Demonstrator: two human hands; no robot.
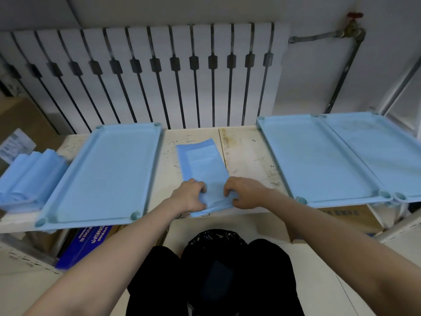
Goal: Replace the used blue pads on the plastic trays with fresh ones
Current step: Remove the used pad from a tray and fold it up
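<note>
Head view: the left hand (190,195) and right hand (242,192) sit close together, fingers curled and pinching the near end of a folded blue pad (202,165). The pad is pale blue with a darker border, lying lengthwise on the counter (246,156), its near end at the front edge. Bare, scuffed counter shows on both sides of it. A blue tray (102,174) lies to the left and two more, (316,160) and (373,151), side by side to the right, their near corners overhanging the front edge. A stack of folded pads (29,176) sits at far left.
</note>
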